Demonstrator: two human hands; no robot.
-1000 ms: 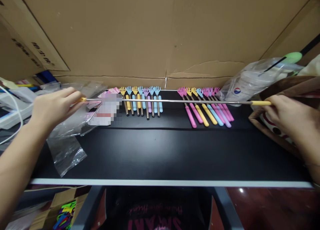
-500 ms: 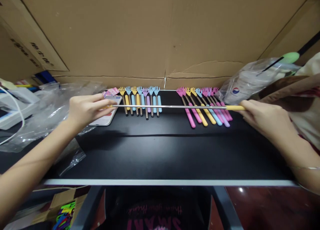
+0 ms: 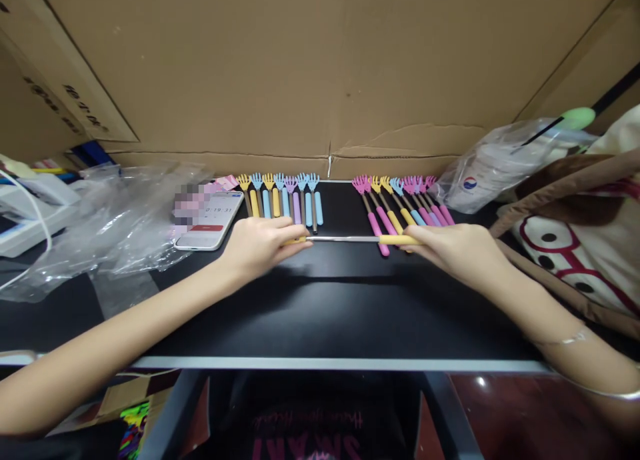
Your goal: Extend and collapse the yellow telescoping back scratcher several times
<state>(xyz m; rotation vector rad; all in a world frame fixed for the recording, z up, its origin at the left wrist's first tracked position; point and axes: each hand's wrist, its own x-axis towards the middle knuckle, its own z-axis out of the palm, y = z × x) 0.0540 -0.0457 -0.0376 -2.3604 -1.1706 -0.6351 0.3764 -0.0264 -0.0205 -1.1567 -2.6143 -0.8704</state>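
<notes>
Between my two hands a telescopic back scratcher (image 3: 344, 239) with a silver rod and yellow ends is held level above the black table. My left hand (image 3: 263, 247) pinches its left end, and the fingers hide most of the yellow claw. Around the yellow handle at the other end, my right hand (image 3: 447, 247) is closed. Behind the left hand, a row of back scratcher heads and rods (image 3: 280, 180) lies beside several short coloured handles (image 3: 319, 209). Behind the right hand lie several back scratchers with handles (image 3: 375, 223) in pink, yellow, blue and purple.
A phone (image 3: 220, 213) showing a timer lies at the left, beside crumpled clear plastic bags (image 3: 120, 213). At the right stand a bagged drink cup (image 3: 495, 173) and a cloth bag (image 3: 590, 247). A cardboard wall (image 3: 320, 67) closes off the back; the table's pale edge (image 3: 330, 363) runs in front.
My hands have come much closer together, the left moving right and the right moving left. The silver rod between them is now much shorter, and it sits a little lower in view.
</notes>
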